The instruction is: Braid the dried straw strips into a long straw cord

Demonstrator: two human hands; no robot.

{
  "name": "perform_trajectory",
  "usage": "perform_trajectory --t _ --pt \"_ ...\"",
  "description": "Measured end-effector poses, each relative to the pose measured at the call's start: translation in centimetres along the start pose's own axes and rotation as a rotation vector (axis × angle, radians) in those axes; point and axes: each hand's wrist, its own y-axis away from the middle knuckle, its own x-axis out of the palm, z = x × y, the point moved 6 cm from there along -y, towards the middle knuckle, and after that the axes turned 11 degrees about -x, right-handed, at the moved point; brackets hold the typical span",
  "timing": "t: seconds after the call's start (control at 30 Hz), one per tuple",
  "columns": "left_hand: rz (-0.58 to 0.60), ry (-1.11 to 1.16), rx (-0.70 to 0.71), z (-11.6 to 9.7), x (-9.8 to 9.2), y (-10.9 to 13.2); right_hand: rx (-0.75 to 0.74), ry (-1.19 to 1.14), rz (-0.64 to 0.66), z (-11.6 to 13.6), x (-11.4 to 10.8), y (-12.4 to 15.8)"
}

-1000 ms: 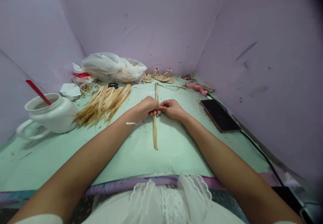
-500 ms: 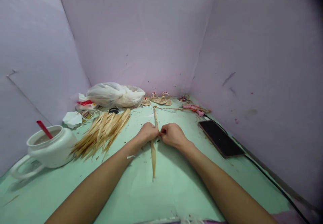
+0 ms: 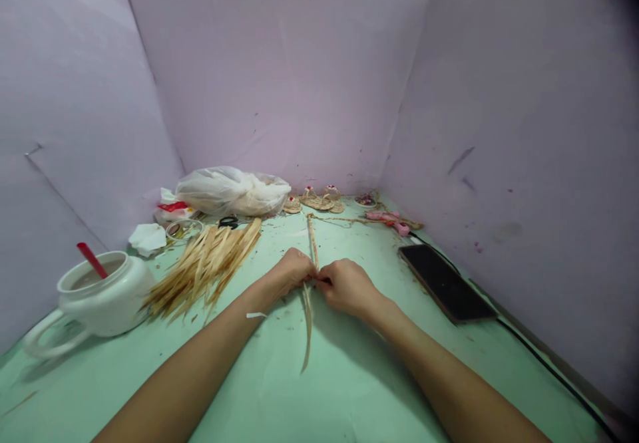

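Observation:
A thin braid of dried plant fibre (image 3: pixel 313 238) runs from the far part of the green table down to my hands. My left hand (image 3: pixel 295 271) is closed on its near end, fingertips pinched. Touching it from the right, my right hand (image 3: pixel 345 285) is also closed, its fingers pinching at the same spot. Below my left hand a loose pale strip (image 3: pixel 308 336) hangs out toward me and curves. The exact hold of the fingertips on the strands is hidden. To the left lies a spread bundle of dry straw-coloured strips (image 3: pixel 207 267).
A white mug (image 3: pixel 107 303) with a red stick stands at left. Behind are a plastic bag (image 3: pixel 232 191), black-handled scissors (image 3: pixel 228 222) and small woven pieces (image 3: pixel 319 200). On the right lie a pink tool (image 3: pixel 389 218) and a phone (image 3: pixel 446 283) with a cable. Purple walls enclose the table.
Both hands have come slightly nearer, pinched together at the braid's end. The loose strip has turned and now curves edge-on. The whole view has shifted a little.

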Motion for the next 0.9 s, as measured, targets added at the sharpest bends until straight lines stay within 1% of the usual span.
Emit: perform_trajectory --t 0.03,0.07,0.13,0.17,0.2,0.23,0.3,0.33,0.4,0.53,0.6,0.67,0.77,0.83,0.87,0.9 --pt "0.007 -0.010 0.002 0.1 -0.1 -0.1 0.022 -0.091 -0.019 -0.7 -0.2 -0.2" --pt "0.027 -0.007 0.002 0.1 -0.1 -0.1 0.068 -0.205 -0.065 -1.5 -0.5 -0.3" --pt "0.079 0.026 0.003 -0.1 -0.1 0.1 0.215 -0.487 -0.202 -3.4 -0.9 -0.5" --pt "0.106 0.041 0.002 -0.2 -0.1 0.4 0.299 -0.639 -0.257 -4.2 -0.8 -0.5" --pt "0.126 0.048 -0.004 -0.4 -0.2 0.6 0.373 -0.789 -0.279 -4.6 -0.3 -0.6" --pt "0.136 0.042 -0.013 -0.5 -0.2 0.8 0.428 -0.926 -0.259 -4.7 0.4 -0.7" --pt "0.143 0.020 -0.020 -0.7 -0.3 1.1 0.461 -1.105 -0.147 -3.9 2.0 -0.9" --pt "0.143 0.016 -0.015 -0.7 -0.3 1.0 0.444 -1.124 -0.099 -3.3 2.6 -1.1" --pt "0.147 0.017 0.001 -0.6 -0.3 0.8 0.393 -1.046 -0.072 -2.8 3.2 -1.4" --pt "0.191 -0.014 0.040 -0.2 -0.1 0.1 0.374 -0.824 -0.143 -3.5 3.2 -1.7" --pt "0.181 -0.085 0.070 -0.2 -0.1 -0.1 0.382 -0.786 -0.130 -3.8 3.2 -1.7" --pt "0.109 -0.209 0.108 -0.4 -0.4 -0.2 0.398 -0.770 -0.084 -3.9 3.3 -1.6" --pt "-0.072 -0.432 0.131 -1.3 -1.2 0.4 0.420 -0.786 -0.038 -3.7 3.5 -1.5" --pt "-0.210 -0.544 0.120 -2.1 -1.5 1.4 0.430 -0.830 -0.042 -3.5 3.6 -1.5" --pt "-0.260 -0.566 0.112 -2.5 -1.5 2.1 0.437 -0.863 -0.045 -3.5 3.7 -1.4" --pt "-0.277 -0.551 0.099 -2.7 -1.3 2.9 0.449 -0.903 -0.053 -3.5 3.7 -1.4"
